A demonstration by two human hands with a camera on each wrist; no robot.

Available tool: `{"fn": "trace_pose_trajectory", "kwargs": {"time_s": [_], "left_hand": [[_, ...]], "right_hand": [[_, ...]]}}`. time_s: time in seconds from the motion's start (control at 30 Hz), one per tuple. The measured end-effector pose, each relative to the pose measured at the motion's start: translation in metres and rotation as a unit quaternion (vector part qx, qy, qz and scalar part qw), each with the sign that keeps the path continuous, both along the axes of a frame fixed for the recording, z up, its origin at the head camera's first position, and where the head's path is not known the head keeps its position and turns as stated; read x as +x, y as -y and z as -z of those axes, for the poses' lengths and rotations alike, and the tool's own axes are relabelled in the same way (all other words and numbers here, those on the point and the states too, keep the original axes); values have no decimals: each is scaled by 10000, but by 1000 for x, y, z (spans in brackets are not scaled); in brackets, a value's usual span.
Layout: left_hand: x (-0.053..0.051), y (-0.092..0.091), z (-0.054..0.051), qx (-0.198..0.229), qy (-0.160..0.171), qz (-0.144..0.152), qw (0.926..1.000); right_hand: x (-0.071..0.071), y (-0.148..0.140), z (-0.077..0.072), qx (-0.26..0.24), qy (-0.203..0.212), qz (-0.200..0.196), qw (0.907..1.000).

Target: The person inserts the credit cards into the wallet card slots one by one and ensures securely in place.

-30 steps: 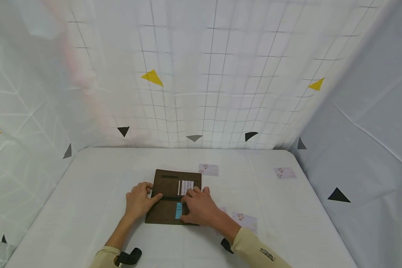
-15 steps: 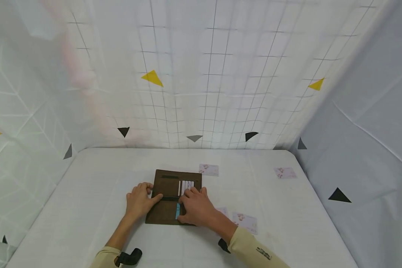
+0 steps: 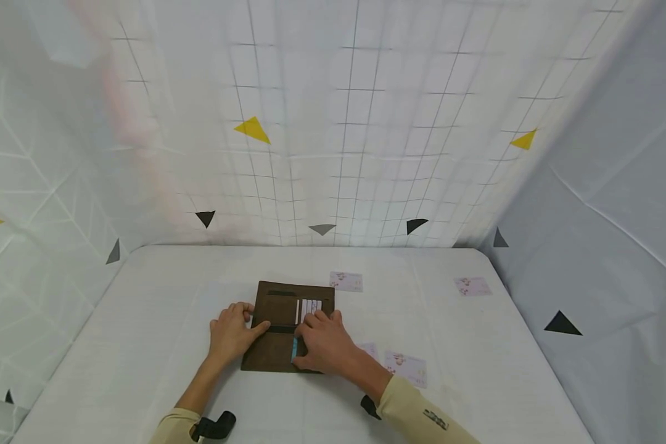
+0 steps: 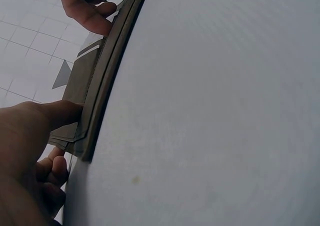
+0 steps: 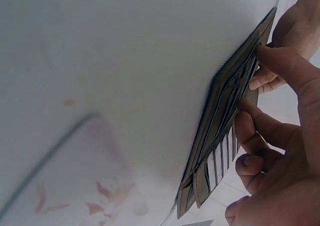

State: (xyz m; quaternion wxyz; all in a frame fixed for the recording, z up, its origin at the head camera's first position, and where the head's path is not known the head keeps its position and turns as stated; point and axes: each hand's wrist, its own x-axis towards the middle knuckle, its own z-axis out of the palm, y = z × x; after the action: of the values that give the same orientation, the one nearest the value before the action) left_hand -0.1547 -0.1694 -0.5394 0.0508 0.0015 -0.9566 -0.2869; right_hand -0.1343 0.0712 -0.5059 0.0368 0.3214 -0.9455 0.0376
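Note:
A brown wallet (image 3: 272, 351) lies spread open on the white table, its slots facing up. Several pale cards (image 3: 306, 310) sit in a row in its far half. My left hand (image 3: 232, 333) holds the wallet's left edge; the thumb presses on the inside near the fold, and in the left wrist view other fingers (image 4: 57, 168) curl at the edge. With thumb and index finger, my right hand (image 3: 327, 342) grips a blue card (image 3: 295, 349) by its ends on the near half. Only a thin blue strip shows; the right hand covers the pockets beside it.
A pink-and-white flowered card (image 3: 346, 281) lies behind the wallet, and another such card (image 3: 473, 286) is at the far right. Closer to the right forearm lies a flowered card (image 3: 406, 368), with one more card (image 3: 369, 350) partly hidden by the wrist.
My right hand has shifted slightly left over the wallet, and less of the blue card shows than before. The left hand and the wallet stay nearly where they were.

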Motion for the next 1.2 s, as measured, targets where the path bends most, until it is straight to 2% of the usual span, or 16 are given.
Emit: {"fn": "trace_pose_trajectory", "kwargs": {"time_s": [0.4, 0.77, 0.97, 1.2], "left_hand": [[-2, -1, 0, -33, 100, -14, 9999], [-2, -1, 0, -27, 97, -45, 9999], [-2, -2, 0, 14, 62, 7, 10000], [0, -1, 0, -11, 33, -7, 10000]], "right_hand": [[1, -11, -2, -132, 218, 149, 9996], [2, -52, -9, -279, 368, 457, 9979], [-6, -78, -10, -382, 620, 870, 9935], [-26, -101, -15, -453, 764, 1245, 9882]]}}
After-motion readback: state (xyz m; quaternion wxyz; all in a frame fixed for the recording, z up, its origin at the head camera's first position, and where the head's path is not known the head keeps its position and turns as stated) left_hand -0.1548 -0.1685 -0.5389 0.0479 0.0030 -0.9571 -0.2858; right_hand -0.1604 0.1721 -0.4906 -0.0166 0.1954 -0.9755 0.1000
